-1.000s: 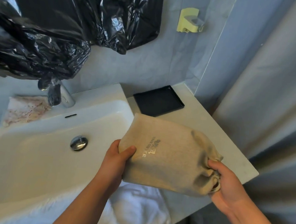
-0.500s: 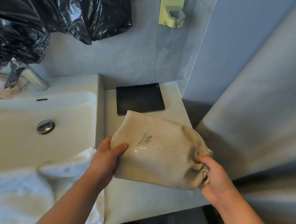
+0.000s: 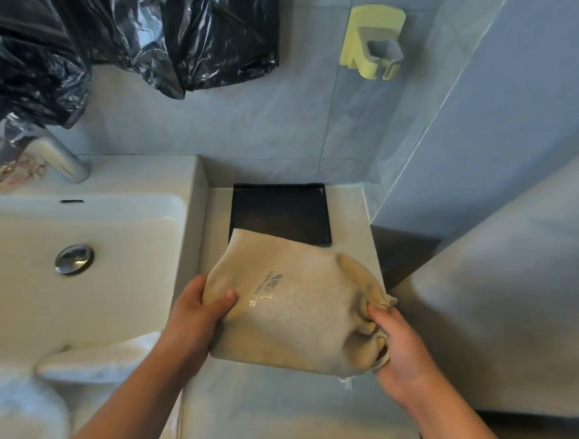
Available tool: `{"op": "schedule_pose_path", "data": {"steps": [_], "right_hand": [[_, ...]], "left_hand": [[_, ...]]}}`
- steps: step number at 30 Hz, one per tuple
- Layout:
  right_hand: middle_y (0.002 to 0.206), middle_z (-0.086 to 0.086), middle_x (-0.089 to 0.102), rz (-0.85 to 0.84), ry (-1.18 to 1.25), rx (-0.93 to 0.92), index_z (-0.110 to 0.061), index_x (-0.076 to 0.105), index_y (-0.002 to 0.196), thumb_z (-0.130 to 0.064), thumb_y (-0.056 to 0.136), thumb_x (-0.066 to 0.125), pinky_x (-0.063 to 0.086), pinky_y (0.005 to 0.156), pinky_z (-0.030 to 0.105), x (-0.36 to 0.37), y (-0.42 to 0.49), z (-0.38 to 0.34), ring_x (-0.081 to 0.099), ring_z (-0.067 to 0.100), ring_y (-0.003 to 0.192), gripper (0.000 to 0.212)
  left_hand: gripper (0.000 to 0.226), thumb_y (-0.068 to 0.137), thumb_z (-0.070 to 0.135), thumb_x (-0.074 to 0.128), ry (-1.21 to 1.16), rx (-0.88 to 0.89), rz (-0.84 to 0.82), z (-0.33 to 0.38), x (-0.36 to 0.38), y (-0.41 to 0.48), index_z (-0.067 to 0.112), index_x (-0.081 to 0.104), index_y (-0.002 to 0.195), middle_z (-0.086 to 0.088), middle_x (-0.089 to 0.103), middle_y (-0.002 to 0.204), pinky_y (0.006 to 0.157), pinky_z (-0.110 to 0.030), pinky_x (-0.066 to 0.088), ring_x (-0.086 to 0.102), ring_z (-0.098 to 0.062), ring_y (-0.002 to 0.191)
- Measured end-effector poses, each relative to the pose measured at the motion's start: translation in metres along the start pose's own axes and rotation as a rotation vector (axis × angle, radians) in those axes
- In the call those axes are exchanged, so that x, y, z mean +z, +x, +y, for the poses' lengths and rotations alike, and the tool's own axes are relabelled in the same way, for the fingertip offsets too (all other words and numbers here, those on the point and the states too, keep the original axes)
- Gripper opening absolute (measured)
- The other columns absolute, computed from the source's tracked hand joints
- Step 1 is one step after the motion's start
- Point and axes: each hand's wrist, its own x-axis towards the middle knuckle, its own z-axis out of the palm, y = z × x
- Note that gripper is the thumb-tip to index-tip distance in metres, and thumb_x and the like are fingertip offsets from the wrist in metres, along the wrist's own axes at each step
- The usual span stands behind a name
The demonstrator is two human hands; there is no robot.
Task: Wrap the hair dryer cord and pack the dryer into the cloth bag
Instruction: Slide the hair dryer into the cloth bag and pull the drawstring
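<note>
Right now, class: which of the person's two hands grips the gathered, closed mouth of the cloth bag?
The right hand: it pinches the bunched opening of the cloth bag. The left hand only clasps the bag's flat closed end.

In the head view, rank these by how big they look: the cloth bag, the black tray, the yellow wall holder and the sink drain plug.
1. cloth bag, though it is held nearer the camera, which inflates it
2. black tray, partly hidden behind the bag
3. yellow wall holder
4. sink drain plug, plainly the smallest
</note>
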Motion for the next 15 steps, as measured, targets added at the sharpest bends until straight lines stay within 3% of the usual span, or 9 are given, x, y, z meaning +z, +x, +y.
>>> {"op": "schedule_pose_path", "data": {"steps": [3,6,10,15], "right_hand": [[0.122,0.004,0.068,0.027,-0.143,-0.036,-0.026,0.056,0.126,-0.023,0.097,0.053,0.047,0.101,0.049,0.01,0.032,-0.016,0.064,0.025,0.113,0.03],[0.123,0.001,0.065,0.055,-0.283,-0.054,-0.03,0.057,0.121,-0.025,0.095,0.057,0.048,0.1,0.047,0.022,0.068,-0.031,0.063,0.022,0.113,0.026],[0.118,0.002,0.069,0.077,-0.315,-0.072,-0.026,0.061,0.121,-0.023,0.093,0.061,0.052,0.095,0.044,0.033,0.119,-0.05,0.066,0.022,0.108,0.029],[0.114,0.006,0.07,0.085,-0.378,-0.051,-0.022,0.061,0.119,-0.019,0.087,0.065,0.051,0.095,0.047,0.048,0.181,-0.072,0.066,0.026,0.105,0.032]], "left_hand": [[0.019,0.093,0.02,0.066,-0.043,-0.015,0.008,-0.001,0.007,0.033,0.025,0.065,0.111,-0.005,0.074,0.102,0.08,-0.047,0.059,0.071,-0.025,0.091],[0.022,0.095,0.017,0.062,-0.11,-0.066,-0.002,0.001,0.017,0.071,0.017,0.062,0.116,-0.009,0.073,0.102,0.076,-0.045,0.058,0.07,-0.027,0.091],[0.021,0.096,0.012,0.06,-0.169,-0.087,-0.006,0.006,0.026,0.123,0.019,0.063,0.116,-0.013,0.071,0.109,0.083,-0.05,0.057,0.068,-0.032,0.098],[0.02,0.096,0.001,0.055,-0.236,-0.092,-0.005,0.015,0.037,0.171,0.015,0.063,0.107,-0.008,0.072,0.097,0.076,-0.038,0.055,0.069,-0.024,0.087]]}}
